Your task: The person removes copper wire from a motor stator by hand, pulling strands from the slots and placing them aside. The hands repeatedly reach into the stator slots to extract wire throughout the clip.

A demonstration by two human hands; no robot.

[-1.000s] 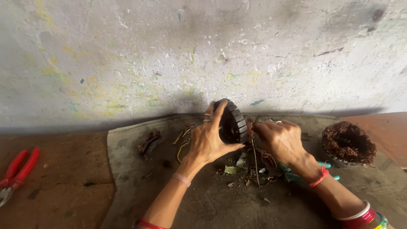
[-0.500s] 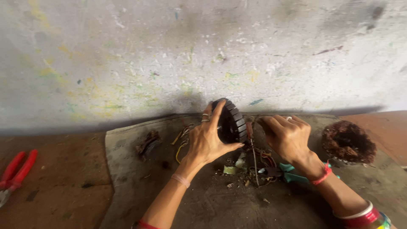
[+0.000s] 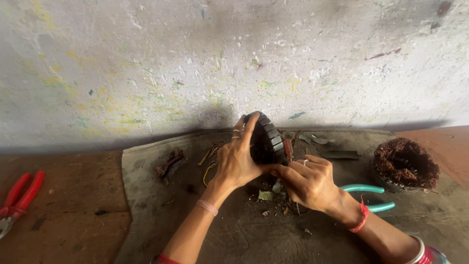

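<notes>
Probably a small motor-repair workshop: a paint-flecked wall fills the upper frame, red-handled pliers lie at lower left, a copper-wound stator sits at right.

A reddish-brown floor is covered at its middle by a grey mat set against the wall. Red pliers are laid at the left edge; a wire coil, teal-handled pliers and scraps are spread on the mat.

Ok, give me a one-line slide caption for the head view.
Left hand steadies a dark ribbed ring on edge while the right hand works at its base, on a grey mat.
</notes>
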